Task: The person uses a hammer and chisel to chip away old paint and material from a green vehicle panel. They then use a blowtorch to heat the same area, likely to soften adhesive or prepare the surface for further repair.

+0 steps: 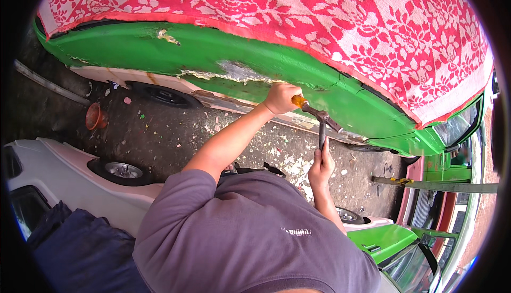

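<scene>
My left hand [281, 98] is closed around a tool with an amber handle [299, 101], perhaps a chisel; its working end is hidden by the fist. My right hand [322, 164] grips the dark shaft of a hammer [322, 130]. The hammer's long metal head lies against or just before the amber handle's end; I cannot tell if they touch. Both tools are by the side of a green car body [213, 53]. A ragged strip of flaking filler [229, 75] with a bare grey patch ends next to my left fist.
A red-and-white patterned cloth [239, 0] covers the car's upper part. Pale chips [293, 165] litter the dark floor. An orange cone-like object [95, 116] lies left. A white car [69, 170] stands behind me on the left, a green-and-white vehicle [383, 240] on the right, near a metal post [447, 186].
</scene>
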A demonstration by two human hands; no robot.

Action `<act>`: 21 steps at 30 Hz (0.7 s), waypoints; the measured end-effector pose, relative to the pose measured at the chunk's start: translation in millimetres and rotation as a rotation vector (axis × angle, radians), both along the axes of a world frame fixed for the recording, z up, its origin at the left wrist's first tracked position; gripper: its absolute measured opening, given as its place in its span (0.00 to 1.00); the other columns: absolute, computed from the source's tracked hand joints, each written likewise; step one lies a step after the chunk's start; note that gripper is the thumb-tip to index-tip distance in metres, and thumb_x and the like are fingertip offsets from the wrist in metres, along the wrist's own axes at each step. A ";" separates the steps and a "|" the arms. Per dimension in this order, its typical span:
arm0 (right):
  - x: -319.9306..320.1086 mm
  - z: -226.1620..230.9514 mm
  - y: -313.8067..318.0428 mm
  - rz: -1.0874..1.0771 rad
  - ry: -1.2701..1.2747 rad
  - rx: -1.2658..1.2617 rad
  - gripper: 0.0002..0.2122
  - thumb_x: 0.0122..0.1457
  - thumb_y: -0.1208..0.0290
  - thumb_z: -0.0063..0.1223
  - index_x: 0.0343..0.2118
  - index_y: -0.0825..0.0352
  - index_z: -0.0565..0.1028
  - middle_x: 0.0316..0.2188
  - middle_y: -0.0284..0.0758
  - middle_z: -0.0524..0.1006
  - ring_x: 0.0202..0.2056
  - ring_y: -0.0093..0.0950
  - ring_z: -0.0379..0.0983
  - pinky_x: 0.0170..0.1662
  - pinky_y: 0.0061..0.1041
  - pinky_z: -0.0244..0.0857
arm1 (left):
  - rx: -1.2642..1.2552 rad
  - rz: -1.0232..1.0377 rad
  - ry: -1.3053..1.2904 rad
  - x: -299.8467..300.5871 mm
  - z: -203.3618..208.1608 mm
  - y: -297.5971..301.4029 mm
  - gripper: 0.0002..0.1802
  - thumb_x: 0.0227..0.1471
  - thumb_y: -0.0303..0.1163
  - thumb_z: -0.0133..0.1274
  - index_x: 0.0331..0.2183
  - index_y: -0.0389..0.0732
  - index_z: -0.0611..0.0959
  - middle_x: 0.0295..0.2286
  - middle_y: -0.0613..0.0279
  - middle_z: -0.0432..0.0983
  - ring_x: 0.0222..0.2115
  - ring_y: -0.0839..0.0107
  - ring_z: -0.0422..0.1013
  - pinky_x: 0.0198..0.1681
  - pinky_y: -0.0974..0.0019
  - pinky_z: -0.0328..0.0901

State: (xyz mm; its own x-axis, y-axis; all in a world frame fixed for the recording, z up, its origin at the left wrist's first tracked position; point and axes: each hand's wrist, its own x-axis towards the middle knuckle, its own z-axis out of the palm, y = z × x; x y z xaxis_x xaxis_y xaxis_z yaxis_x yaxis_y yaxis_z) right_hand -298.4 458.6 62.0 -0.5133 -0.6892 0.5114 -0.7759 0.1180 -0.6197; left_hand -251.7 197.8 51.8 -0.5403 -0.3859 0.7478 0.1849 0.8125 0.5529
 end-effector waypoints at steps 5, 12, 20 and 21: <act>0.3 16.9 4.6 -0.067 -0.281 -0.123 0.22 0.60 0.82 0.46 0.58 0.71 0.65 0.20 0.34 0.67 0.21 0.22 0.62 0.27 0.20 0.59 | 0.030 0.056 -0.011 0.7 1.4 -2.7 0.09 0.33 0.29 0.63 0.18 0.41 0.77 0.17 0.56 0.73 0.19 0.56 0.72 0.22 0.60 0.64; -5.6 28.5 -2.6 -0.077 -0.397 -0.193 0.22 0.64 0.78 0.43 0.61 0.63 0.63 0.21 0.22 0.60 0.21 0.12 0.52 0.24 0.12 0.51 | 0.091 0.109 -0.002 -7.8 6.8 -5.5 0.10 0.36 0.30 0.63 0.19 0.41 0.77 0.16 0.55 0.72 0.18 0.55 0.70 0.21 0.60 0.62; -23.5 61.8 -32.2 -0.043 -0.312 -0.120 0.22 0.64 0.78 0.45 0.61 0.63 0.63 0.24 0.24 0.65 0.23 0.15 0.56 0.28 0.15 0.55 | 0.175 0.150 -0.077 -14.8 16.2 -13.1 0.13 0.36 0.36 0.64 0.19 0.42 0.76 0.17 0.55 0.73 0.20 0.53 0.72 0.22 0.56 0.65; -27.7 60.7 -35.3 -0.011 -0.069 -0.044 0.22 0.63 0.79 0.46 0.61 0.64 0.63 0.24 0.27 0.67 0.23 0.18 0.60 0.30 0.18 0.61 | 0.148 0.136 -0.077 -15.3 16.3 -13.0 0.13 0.36 0.37 0.64 0.19 0.41 0.76 0.17 0.54 0.72 0.20 0.53 0.72 0.22 0.57 0.64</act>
